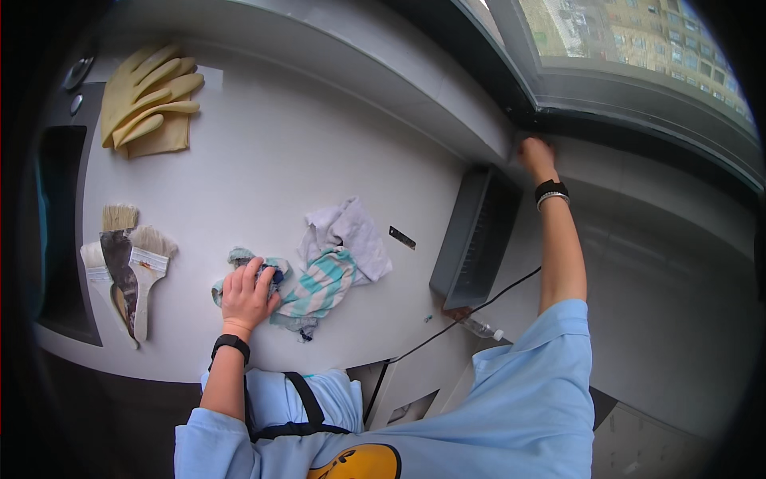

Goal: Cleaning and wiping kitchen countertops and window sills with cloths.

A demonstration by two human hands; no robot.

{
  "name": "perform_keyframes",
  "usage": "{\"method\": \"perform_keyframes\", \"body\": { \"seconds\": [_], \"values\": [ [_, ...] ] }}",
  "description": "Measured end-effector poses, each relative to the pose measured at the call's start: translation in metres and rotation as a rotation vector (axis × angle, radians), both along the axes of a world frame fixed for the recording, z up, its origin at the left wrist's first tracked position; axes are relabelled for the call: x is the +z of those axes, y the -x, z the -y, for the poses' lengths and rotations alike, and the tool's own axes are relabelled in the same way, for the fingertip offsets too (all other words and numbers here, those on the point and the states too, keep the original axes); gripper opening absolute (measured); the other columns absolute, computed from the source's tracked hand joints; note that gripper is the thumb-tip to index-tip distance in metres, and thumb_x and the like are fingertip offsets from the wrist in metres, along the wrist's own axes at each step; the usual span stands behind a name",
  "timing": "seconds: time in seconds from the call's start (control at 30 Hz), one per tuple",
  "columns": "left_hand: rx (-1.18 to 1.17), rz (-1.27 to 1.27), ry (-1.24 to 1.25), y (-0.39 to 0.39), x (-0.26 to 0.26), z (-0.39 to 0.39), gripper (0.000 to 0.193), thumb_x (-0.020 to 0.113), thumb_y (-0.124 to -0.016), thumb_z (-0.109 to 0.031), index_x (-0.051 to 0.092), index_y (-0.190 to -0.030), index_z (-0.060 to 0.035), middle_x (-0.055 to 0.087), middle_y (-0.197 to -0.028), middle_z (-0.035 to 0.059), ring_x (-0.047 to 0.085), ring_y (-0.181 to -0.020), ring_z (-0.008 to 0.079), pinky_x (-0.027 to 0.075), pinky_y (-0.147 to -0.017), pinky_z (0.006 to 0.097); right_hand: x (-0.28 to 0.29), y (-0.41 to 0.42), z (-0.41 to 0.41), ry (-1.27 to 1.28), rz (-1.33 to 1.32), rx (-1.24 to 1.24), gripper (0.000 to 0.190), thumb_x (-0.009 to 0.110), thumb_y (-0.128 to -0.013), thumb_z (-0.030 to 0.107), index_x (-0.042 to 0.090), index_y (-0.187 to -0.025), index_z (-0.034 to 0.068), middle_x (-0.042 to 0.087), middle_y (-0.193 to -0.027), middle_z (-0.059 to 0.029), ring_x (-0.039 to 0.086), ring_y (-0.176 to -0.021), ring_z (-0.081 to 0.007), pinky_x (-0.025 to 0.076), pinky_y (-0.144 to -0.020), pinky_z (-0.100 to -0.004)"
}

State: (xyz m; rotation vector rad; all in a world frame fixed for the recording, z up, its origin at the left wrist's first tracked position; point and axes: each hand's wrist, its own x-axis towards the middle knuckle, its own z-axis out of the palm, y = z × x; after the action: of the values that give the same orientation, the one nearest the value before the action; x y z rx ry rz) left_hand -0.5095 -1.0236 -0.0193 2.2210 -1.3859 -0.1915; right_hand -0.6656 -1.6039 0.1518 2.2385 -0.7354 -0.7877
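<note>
My left hand (246, 296) is palm down on a bunched, multicoloured rag (230, 292), its fingers curled over the cloth on the white countertop (251, 155). Just right of it lies a crumpled teal-and-white striped cloth (323, 284), partly over a white cloth (359, 227). At the end of an outstretched arm, my right hand (537, 152) is at the corner where the ledges meet below the dark window frame (538, 114). Its fingers look curled and are partly hidden, so whether it holds anything does not show.
A grey plastic basket (458, 239), a black cable (431, 338) and a clear bottle (479, 326) lie between the arms. A small dark metal strip (402, 238) is near the cloths. Paintbrushes (146, 269) with a scraper (116, 245) and yellow rubber gloves (149, 102) lie left, beside a sink (90, 239).
</note>
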Motion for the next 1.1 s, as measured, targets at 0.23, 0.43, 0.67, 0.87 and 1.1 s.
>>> {"method": "perform_keyframes", "body": {
  "seconds": [0.23, 0.43, 0.67, 0.87, 1.1],
  "values": [
    [-0.03, -0.019, -0.027, -0.001, 0.0, 0.0, 0.047, 0.065, -0.061, -0.027, 0.055, -0.105, -0.0174, 0.049, -0.117, 0.0032, 0.048, -0.1, 0.0225, 0.039, -0.084, 0.0365, -0.002, 0.015, -0.042, -0.205, 0.451, 0.003, 0.015, 0.057, -0.076, 0.008, 0.062, -0.09, 0.007, 0.058, -0.09, -0.0137, 0.058, -0.084, -0.0324, 0.047, -0.073, -0.0401],
    [-0.017, 0.007, -0.024, -0.002, 0.003, 0.0, 0.047, 0.067, -0.06, -0.027, 0.054, -0.105, -0.0176, 0.048, -0.117, 0.0035, 0.047, -0.1, 0.0215, 0.039, -0.083, 0.0361, -0.052, 0.019, -0.212, -0.531, 0.869, -0.164, 0.017, 0.059, -0.077, 0.009, 0.057, -0.093, 0.003, 0.057, -0.087, -0.0127, 0.057, -0.078, -0.0315, 0.047, -0.07, -0.0393],
    [-0.022, -0.004, 0.011, -0.002, 0.006, 0.005, 0.048, 0.068, -0.06, -0.025, 0.053, -0.105, -0.0158, 0.047, -0.115, 0.0039, 0.047, -0.101, 0.0223, 0.039, -0.083, 0.0366, -0.123, 0.071, -0.315, -0.558, 0.939, -0.279, 0.034, 0.06, -0.079, 0.012, 0.052, -0.11, 0.0, 0.053, -0.111, -0.0159, 0.052, -0.102, -0.0321, 0.044, -0.086, -0.0368],
    [-0.021, 0.005, 0.031, -0.001, 0.008, 0.004, 0.05, 0.068, -0.061, -0.024, 0.052, -0.107, -0.0149, 0.047, -0.114, 0.0041, 0.047, -0.101, 0.0227, 0.038, -0.084, 0.0371, -0.14, 0.069, -0.348, -0.36, 0.988, -0.259, 0.034, 0.06, -0.081, 0.013, 0.052, -0.113, 0.003, 0.053, -0.114, -0.0139, 0.051, -0.103, -0.0313, 0.043, -0.088, -0.0373],
    [-0.011, 0.022, 0.037, 0.001, 0.007, 0.004, 0.051, 0.069, -0.06, -0.024, 0.051, -0.107, -0.0143, 0.046, -0.115, 0.0042, 0.046, -0.101, 0.0232, 0.038, -0.084, 0.0372, -0.145, 0.08, -0.356, -0.298, 1.055, -0.263, 0.022, 0.06, -0.08, 0.012, 0.056, -0.101, 0.005, 0.054, -0.094, -0.009, 0.054, -0.087, -0.0266, 0.045, -0.077, -0.0367]
  ]
}}
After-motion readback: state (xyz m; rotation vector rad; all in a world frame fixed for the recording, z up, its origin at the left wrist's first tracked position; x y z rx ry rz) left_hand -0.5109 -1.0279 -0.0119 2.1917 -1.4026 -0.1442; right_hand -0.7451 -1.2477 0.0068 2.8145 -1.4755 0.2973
